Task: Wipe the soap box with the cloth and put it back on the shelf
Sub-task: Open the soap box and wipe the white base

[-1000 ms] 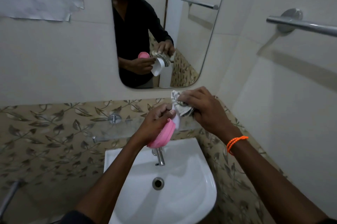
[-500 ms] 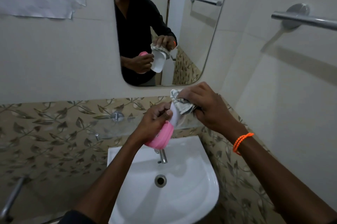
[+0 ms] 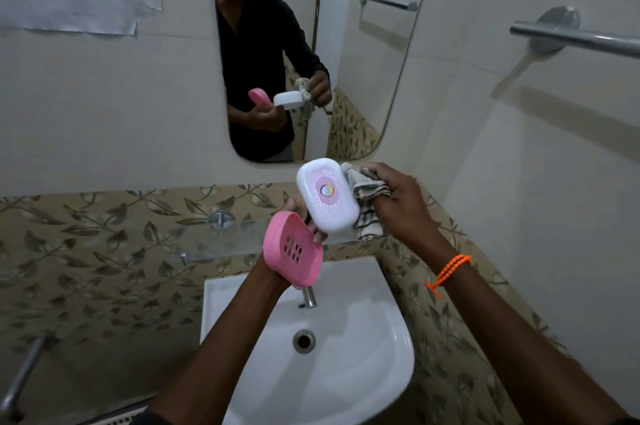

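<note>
Here, left hand [image 3: 301, 213] holds oval soap box [image 3: 327, 197] (glossy); right hand [image 3: 398, 206] bunches cloth [image 3: 367, 192].

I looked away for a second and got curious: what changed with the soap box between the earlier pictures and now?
The soap box has swung open: its white oval lid now faces the camera, and the pink perforated tray tilts down toward the white basin. The left hand holds the box as before; the right hand grips the grey checked cloth against the lid's edge, as before.
</note>
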